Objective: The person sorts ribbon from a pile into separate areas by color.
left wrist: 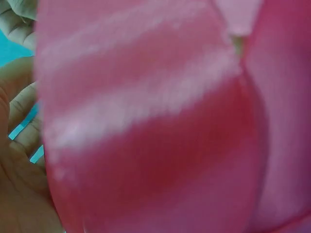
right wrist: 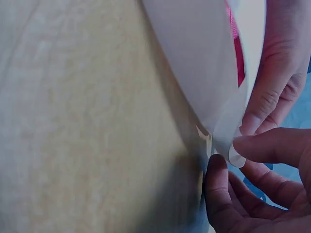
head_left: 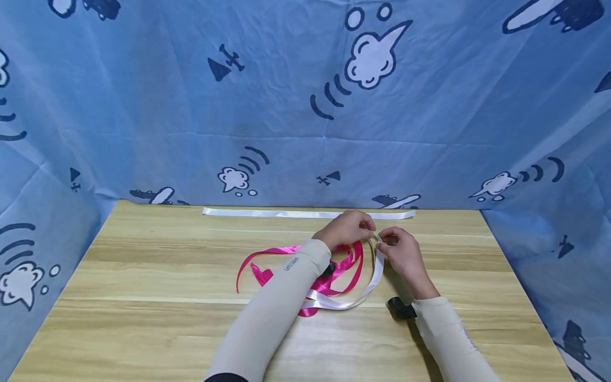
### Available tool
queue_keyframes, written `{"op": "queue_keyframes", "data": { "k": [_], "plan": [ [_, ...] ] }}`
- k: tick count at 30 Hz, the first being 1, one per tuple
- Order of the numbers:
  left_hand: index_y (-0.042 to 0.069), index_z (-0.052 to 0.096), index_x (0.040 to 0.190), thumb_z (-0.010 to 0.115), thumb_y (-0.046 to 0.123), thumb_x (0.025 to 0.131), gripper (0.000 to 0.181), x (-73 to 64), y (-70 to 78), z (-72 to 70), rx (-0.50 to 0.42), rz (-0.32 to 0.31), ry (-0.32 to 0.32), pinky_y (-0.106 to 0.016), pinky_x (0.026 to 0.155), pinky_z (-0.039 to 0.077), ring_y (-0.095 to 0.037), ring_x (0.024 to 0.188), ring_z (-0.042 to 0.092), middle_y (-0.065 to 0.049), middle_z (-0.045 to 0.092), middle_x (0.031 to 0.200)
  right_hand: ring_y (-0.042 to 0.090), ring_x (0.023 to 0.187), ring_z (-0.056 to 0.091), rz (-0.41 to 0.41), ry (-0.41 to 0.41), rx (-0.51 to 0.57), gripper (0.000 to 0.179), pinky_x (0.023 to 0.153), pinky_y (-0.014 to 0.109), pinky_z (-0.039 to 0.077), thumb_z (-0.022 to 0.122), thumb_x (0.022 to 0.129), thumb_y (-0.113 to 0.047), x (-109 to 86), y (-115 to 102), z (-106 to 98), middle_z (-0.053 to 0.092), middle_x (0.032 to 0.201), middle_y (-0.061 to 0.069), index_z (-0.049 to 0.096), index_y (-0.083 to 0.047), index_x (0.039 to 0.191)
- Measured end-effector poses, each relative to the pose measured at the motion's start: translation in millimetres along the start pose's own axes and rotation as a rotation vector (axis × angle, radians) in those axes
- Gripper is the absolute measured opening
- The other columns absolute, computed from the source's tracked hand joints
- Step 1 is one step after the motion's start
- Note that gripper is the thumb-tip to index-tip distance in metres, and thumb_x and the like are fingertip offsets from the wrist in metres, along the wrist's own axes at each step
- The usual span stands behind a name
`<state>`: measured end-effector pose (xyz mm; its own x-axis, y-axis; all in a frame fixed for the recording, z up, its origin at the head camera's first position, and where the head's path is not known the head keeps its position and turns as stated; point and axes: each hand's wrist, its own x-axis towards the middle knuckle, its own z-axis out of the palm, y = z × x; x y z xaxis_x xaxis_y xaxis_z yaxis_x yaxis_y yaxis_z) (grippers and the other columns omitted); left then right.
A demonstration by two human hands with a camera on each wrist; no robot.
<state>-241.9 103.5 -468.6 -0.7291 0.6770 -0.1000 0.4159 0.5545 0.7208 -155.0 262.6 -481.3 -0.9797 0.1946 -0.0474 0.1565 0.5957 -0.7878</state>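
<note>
A glossy white ribbon (head_left: pixel 377 270) loops up from the table to both hands, which meet over the back right of the tabletop. My left hand (head_left: pixel 347 228) pinches it near its upper end; in the right wrist view the left thumb (right wrist: pixel 250 124) lies against the ribbon. Close beside it, my right hand (head_left: pixel 403 254) holds the folded white ribbon (right wrist: pixel 226 126) between thumb and finger. Beneath the left forearm lies a tangle of bright pink ribbon (head_left: pixel 355 270). That pink ribbon (left wrist: pixel 146 145) fills most of the left wrist view and hides much of the hand work.
A straight white ribbon strip (head_left: pixel 267 213) lies along the back edge of the wooden table (head_left: pixel 143 297). Blue patterned cloth (head_left: pixel 286 106) hangs behind and at both sides. A black wrist camera (head_left: pixel 400 309) sits at the right cuff.
</note>
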Motion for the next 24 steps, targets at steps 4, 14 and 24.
{"op": "queue_keyframes", "data": {
  "k": [4, 14, 24],
  "plan": [
    [0.011, 0.078, 0.111, 0.069, 0.013, 0.101, 0.014, 0.6, 0.0, 2.5, 0.022, 0.012, 0.010, -0.015, 0.076, 0.046, -0.008, 0.084, 0.056, 0.000, 0.074, 0.100, 0.013, 0.085, 0.060, 0.007, 0.004, 0.022, 0.019, 0.064, 0.015, 0.047, 0.068, 0.091, 0.006, 0.7, -1, 1, 0.071, 0.100, 0.024, 0.067, 0.010, 0.110],
    [0.014, 0.080, 0.102, 0.065, 0.003, 0.100, 0.018, 0.8, -2.0, 6.1, 0.023, 0.014, 0.005, -0.015, 0.069, 0.041, -0.007, 0.075, 0.052, 0.004, 0.069, 0.087, 0.009, 0.077, 0.057, -0.004, 0.011, -0.006, 0.016, 0.063, 0.016, 0.046, 0.066, 0.091, 0.006, 2.3, -1, -1, 0.070, 0.089, 0.017, 0.069, 0.010, 0.106],
    [0.006, 0.077, 0.108, 0.071, 0.005, 0.099, 0.012, -5.7, -0.2, -0.4, -0.232, 0.049, 0.007, -0.014, 0.069, 0.048, -0.006, 0.080, 0.058, -0.003, 0.071, 0.094, 0.006, 0.076, 0.065, 0.012, -0.083, 0.199, 0.017, 0.069, 0.020, 0.057, 0.063, 0.097, 0.005, 0.2, -5, -20, 0.069, 0.086, 0.004, 0.064, 0.013, 0.112]
  ]
}}
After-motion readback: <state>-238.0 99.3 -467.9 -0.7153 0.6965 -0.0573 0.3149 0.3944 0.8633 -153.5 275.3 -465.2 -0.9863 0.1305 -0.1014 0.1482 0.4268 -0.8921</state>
